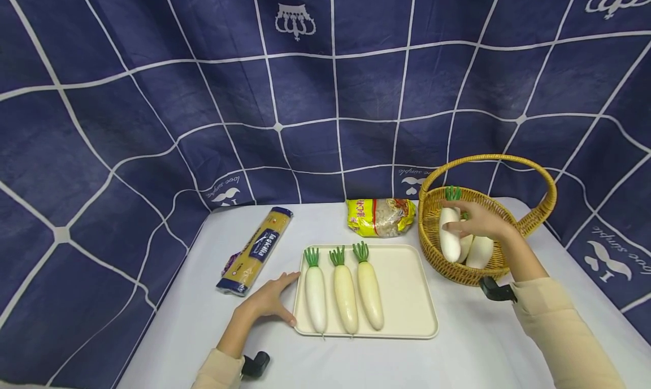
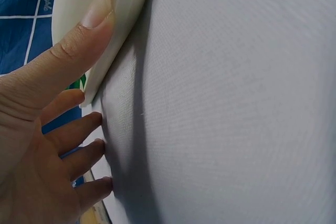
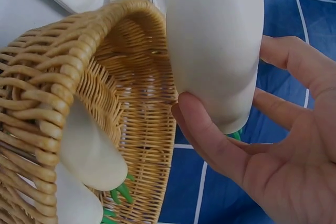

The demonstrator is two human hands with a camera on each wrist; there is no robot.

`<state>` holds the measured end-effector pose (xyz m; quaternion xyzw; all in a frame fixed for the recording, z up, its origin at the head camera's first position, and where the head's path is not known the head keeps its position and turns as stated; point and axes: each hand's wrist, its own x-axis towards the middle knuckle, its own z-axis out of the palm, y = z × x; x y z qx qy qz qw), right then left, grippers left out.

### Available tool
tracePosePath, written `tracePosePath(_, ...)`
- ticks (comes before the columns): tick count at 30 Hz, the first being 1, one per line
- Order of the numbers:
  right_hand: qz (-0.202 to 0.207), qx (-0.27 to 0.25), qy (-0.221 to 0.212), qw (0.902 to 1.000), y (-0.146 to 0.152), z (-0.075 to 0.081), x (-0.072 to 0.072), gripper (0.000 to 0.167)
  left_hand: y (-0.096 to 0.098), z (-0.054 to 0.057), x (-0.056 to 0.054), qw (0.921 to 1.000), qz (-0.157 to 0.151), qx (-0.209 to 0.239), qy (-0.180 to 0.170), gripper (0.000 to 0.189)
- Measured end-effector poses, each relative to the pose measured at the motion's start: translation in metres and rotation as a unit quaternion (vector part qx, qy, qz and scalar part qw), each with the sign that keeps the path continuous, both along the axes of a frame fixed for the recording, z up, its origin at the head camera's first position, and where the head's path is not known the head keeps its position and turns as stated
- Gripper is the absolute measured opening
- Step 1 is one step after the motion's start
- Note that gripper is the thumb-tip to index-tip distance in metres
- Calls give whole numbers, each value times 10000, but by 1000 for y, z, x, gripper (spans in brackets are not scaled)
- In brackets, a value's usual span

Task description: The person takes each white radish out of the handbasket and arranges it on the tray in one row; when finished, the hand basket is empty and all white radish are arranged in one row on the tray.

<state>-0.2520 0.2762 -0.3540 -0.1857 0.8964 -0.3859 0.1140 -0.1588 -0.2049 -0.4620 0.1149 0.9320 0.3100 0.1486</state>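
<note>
My right hand (image 1: 480, 219) grips a white radish (image 1: 450, 243) with a green top, just above the wicker basket (image 1: 431, 252). In the right wrist view, the thumb and fingers lie around this radish (image 3: 215, 40), near its leafy end. More white radishes (image 3: 92, 150) lie inside the basket. My left hand (image 1: 269, 299) rests at the left edge of the cream tray (image 1: 407, 290), fingers spread. The left wrist view has its thumb on the tray's rim (image 2: 123, 30). Three radishes lie side by side on the tray: a white one (image 1: 316, 298) and two yellowish ones (image 1: 346, 298).
Left of the tray lies a long pack of pasta (image 1: 256, 250). A yellow bag of food (image 1: 381, 217) stands behind the tray, beside the basket. The basket's tall handle (image 1: 488, 158) arches over it. A blue checked curtain (image 1: 305, 95) borders the white table.
</note>
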Motion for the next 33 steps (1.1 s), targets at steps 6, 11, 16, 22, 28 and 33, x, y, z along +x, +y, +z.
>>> tracePosePath(6, 33, 116, 113, 9999, -5, 1, 8, 66, 0, -1, 0, 10000, 50, -66, -16, 111)
tracePosePath(11, 69, 297, 218, 9993, -10, 1, 13, 65, 0, -1, 0, 10000, 40, -73, -5, 110)
tracePosePath(16, 218, 388, 339, 9984, -17, 0, 19, 65, 0, 0, 1, 9999, 57, -102, -23, 111)
tracePosePath(22, 386, 527, 738, 9951, -24, -2, 24, 62, 1, 1, 0, 9999, 102, -115, -40, 111)
tracePosePath(28, 476, 484, 841, 9941, -31, -4, 31, 62, 0, -1, -1, 9999, 67, -131, -22, 111)
tracePosePath(33, 467, 386, 823, 9948, -37, -6, 38, 63, 0, -1, 0, 9999, 64, -96, 4, 111)
